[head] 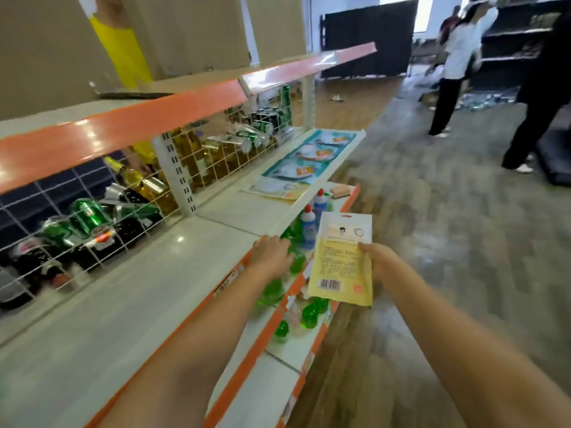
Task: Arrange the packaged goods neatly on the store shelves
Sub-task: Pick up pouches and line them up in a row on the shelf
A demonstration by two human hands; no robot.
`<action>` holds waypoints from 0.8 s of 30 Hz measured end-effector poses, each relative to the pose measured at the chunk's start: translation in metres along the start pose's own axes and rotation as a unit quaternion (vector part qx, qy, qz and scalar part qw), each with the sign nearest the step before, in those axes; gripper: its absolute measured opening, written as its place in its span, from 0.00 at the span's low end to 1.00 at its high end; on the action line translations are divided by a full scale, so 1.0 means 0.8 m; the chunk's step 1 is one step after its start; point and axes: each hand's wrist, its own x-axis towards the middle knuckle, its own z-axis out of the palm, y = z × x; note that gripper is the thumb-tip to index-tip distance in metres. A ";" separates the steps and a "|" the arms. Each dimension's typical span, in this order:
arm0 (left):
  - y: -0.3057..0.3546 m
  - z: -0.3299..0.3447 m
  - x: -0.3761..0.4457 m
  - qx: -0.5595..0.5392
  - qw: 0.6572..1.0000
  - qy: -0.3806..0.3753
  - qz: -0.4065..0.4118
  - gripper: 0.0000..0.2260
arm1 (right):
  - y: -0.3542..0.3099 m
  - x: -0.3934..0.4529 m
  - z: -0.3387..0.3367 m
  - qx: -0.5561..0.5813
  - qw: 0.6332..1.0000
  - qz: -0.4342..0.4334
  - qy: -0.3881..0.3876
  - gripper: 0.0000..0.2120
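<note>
My right hand grips a flat yellow packet by its right edge, barcode side up, over the aisle side of the shelves. My left hand rests with curled fingers on the front edge of the white middle shelf. Farther along that shelf lie several flat teal packets in a row, with one pale yellow packet nearest to me.
The lower shelf holds green bottles and blue bottles with red caps. Behind a wire grid lie cans and glass bottles. Cardboard boxes stand on top. Two people stand in the aisle at the far right.
</note>
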 end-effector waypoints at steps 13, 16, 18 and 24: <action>0.139 0.014 0.190 -0.001 0.979 0.025 0.203 0.15 | -0.049 0.063 -0.139 0.091 0.986 -0.024 0.137 0.16; 0.184 0.021 0.217 0.005 0.974 0.016 0.224 0.16 | -0.056 0.078 -0.179 0.095 0.981 -0.023 0.168 0.16; 0.214 0.023 0.237 0.012 0.972 0.014 0.234 0.16 | -0.066 0.094 -0.207 0.091 0.980 -0.028 0.177 0.16; 0.294 0.004 0.291 -0.004 0.977 0.022 0.214 0.16 | -0.115 0.153 -0.284 0.040 0.983 -0.022 0.176 0.17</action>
